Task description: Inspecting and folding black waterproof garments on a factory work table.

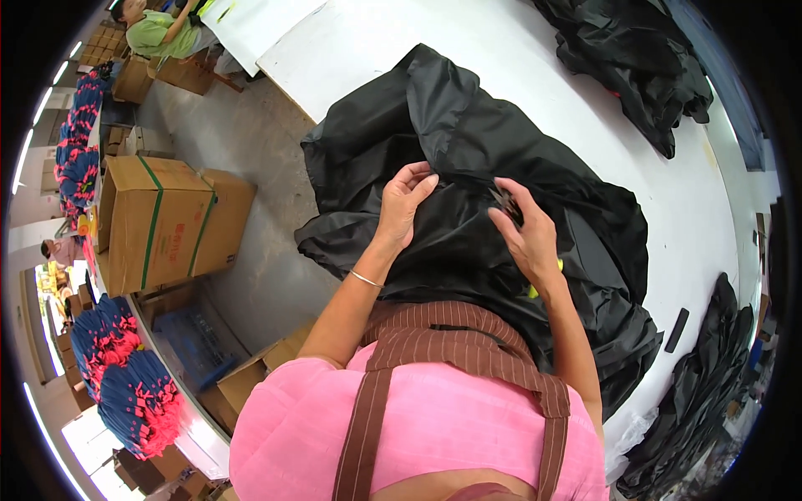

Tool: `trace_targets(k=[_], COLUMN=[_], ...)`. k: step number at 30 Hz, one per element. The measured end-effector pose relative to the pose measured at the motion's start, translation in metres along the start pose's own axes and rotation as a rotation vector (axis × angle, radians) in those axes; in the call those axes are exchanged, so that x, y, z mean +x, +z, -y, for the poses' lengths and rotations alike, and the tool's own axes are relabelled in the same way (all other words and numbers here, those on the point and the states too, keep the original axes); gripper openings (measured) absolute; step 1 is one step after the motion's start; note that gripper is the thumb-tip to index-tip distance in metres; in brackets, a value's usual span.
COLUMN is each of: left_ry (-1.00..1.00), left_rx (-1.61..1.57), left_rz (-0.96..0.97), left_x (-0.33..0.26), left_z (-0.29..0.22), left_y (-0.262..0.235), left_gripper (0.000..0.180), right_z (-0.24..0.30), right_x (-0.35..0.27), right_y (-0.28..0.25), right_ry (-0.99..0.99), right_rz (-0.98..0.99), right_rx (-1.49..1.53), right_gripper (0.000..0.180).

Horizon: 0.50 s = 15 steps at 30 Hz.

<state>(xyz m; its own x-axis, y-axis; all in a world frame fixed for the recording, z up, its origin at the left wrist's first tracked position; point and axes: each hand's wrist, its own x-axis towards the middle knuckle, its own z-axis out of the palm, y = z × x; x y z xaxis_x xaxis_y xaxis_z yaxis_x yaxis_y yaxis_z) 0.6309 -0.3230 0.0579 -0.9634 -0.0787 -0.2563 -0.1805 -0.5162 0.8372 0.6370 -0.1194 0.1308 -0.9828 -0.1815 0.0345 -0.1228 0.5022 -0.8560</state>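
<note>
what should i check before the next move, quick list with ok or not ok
1. Left hand on black fabric: ok, appears to pinch a fold.
2. Right hand holding small metal tool: ok.
3. Tool's tips open or closed: cannot tell, partly hidden.
4. Black fabric lying flat: not ok, bunched and creased.
5. Second black pile apart from it: ok, farther off on the white table.

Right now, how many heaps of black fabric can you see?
3: the central heap under the left hand and right hand, an upper-right heap, and a lower-right heap. Folds or the picture's dark rim may hide more.
</note>
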Motion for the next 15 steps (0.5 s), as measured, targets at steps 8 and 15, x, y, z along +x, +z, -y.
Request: trace_targets(k=[8,15], left_ry=[0.065,0.015], left_rx=[0.041,0.02], left_rz=[-0.072,-0.105], left_x=[-0.001,-0.002], left_z=[0.0,-0.001], left_y=[0.005,0.007], left_gripper=[0.015,0.018], right_z=[0.0,-0.003], right_x=[0.04,0.058], right_y=[0.034,0.033], right_ry=[-0.207,-0.399], right_rz=[0.042,0.06], right_rx=[-0.103,-0.248], right_gripper=[0.029,0.022])
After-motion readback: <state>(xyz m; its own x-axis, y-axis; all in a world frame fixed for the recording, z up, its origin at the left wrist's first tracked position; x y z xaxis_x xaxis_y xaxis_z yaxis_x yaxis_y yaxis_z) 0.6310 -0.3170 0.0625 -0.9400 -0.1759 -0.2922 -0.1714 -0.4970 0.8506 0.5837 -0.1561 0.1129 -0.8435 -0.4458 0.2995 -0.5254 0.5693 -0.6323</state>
